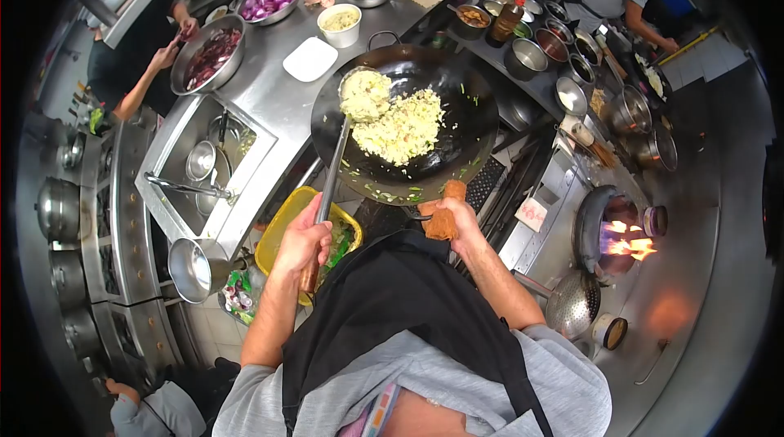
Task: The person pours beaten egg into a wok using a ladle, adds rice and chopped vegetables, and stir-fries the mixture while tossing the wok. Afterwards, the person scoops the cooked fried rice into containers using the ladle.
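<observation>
My left hand (304, 234) is closed around the long handle of a ladle (336, 161). The ladle's bowl is heaped with fried rice (367, 92) and sits inside the left part of a big black wok (464, 131). More of the yellowish fried rice lies in the wok's middle, with green bits scattered on its wall. With an orange-brown cloth (442, 225) in its grip, my right hand (462, 223) holds the wok at the near rim; the handle itself is mostly covered. Beyond the wok's left rim are a white plate (310, 59) and a white tub of rice (340, 35).
A sink (253, 147) and a yellow basin (265, 251) are on the left. Flames rise from a burner (627, 243) at right, near a perforated skimmer (573, 304). Seasoning pots and an oil bottle (506, 20) stand back right. Other people work around; one handles a bowl of dark meat (231, 22).
</observation>
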Demonstrator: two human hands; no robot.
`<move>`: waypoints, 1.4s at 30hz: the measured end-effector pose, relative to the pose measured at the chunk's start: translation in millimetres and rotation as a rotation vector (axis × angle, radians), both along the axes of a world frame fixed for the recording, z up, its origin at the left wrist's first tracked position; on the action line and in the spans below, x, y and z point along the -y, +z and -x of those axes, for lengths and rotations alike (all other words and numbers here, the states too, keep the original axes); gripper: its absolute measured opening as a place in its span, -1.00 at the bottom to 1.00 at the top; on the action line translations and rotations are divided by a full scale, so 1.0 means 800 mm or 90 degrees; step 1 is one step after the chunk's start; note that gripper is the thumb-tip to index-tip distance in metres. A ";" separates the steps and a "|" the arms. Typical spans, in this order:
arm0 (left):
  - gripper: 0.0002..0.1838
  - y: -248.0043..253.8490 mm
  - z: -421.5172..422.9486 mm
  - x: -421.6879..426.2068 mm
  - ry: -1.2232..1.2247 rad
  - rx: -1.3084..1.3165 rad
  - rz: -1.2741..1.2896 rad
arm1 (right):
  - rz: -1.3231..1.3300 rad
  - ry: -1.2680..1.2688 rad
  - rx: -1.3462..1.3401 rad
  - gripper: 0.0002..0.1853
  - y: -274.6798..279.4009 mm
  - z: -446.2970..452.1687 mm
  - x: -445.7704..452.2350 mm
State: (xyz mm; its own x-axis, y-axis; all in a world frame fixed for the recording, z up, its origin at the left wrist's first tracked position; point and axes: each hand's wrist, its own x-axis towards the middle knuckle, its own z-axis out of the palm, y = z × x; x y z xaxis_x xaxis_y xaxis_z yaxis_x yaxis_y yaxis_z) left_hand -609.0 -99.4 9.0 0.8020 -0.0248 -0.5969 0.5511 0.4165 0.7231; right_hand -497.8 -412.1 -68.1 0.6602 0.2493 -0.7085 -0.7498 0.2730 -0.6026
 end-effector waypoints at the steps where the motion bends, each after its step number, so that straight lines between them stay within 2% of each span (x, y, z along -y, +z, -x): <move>1: -0.24 0.011 -0.001 -0.001 0.025 -0.011 0.067 | -0.002 0.001 0.003 -0.59 0.003 -0.003 0.000; 5: -0.24 0.011 -0.001 -0.013 0.094 -0.006 0.343 | -0.006 0.000 -0.006 -0.64 0.012 -0.012 0.000; 9: -0.28 0.003 -0.005 0.012 0.031 0.006 0.046 | -0.015 -0.024 -0.010 -0.73 0.023 -0.020 -0.003; 13: -0.28 0.022 -0.013 0.014 0.090 -0.045 0.151 | -0.003 0.022 -0.009 -0.64 0.016 -0.031 0.004; 16: -0.29 0.014 -0.012 0.016 0.084 -0.041 0.152 | -0.009 0.031 -0.001 -0.65 0.011 -0.038 0.008; 22: -0.32 0.009 -0.016 0.010 0.172 -0.014 0.407 | -0.023 0.011 -0.020 -0.71 0.006 -0.056 0.012; 32: -0.34 0.031 -0.036 0.009 0.207 0.028 0.383 | -0.031 0.057 -0.022 -0.68 0.016 -0.086 0.017; 37: -0.32 0.048 -0.075 -0.016 0.230 0.044 0.210 | -0.020 0.070 -0.022 -0.64 0.015 -0.102 0.015; 39: -0.30 0.058 -0.106 -0.021 0.212 0.034 0.068 | -0.026 0.055 -0.017 -0.67 0.013 -0.103 0.016; 42: -0.28 0.020 -0.150 -0.030 0.172 0.020 -0.220 | -0.023 0.051 -0.018 -0.66 0.011 -0.103 0.020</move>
